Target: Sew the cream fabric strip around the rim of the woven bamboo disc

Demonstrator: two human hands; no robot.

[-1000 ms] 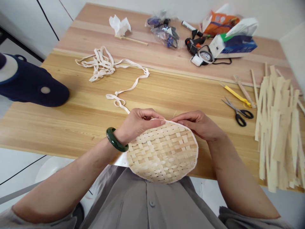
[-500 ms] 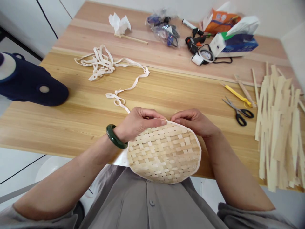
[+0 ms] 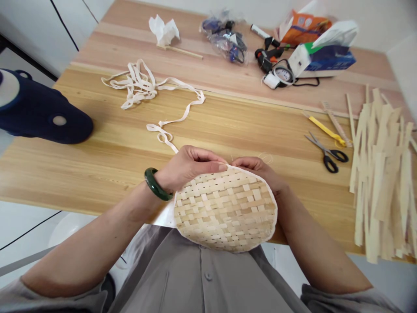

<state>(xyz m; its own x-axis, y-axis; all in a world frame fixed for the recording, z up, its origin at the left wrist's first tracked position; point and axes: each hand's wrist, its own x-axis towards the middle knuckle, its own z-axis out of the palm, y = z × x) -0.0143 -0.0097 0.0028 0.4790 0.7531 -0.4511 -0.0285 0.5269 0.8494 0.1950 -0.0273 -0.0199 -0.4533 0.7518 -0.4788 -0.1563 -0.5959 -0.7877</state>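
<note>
A round woven bamboo mat (image 3: 224, 208) with white cloth tape along its rim leans against my shirt at the table's front edge. My left hand (image 3: 195, 167), with a dark green bangle at the wrist, pinches the top rim between thumb and fingers. Behind the same rim, my right hand (image 3: 257, 169) is closed with its fingertips close to the left ones. The mat hides its thumb, and whatever it pinches does not show. A fine thread loop (image 3: 266, 158) appears just above that hand. From beneath the left hand, the white cloth tape (image 3: 182, 115) trails away across the table.
Black-handled scissors (image 3: 326, 152), a yellow tool (image 3: 325, 129) and a heap of bamboo strips (image 3: 381, 178) lie on the right. A dark blue bottle (image 3: 42, 111) is at left. Tissue packs (image 3: 322, 58), a glue gun (image 3: 269, 58) and bagged items (image 3: 224, 37) sit behind.
My right hand has dropped lower behind the mat's rim, so its thumb is now hidden. The thread loop shows above it. My left hand keeps its pinch in nearly the same place.
</note>
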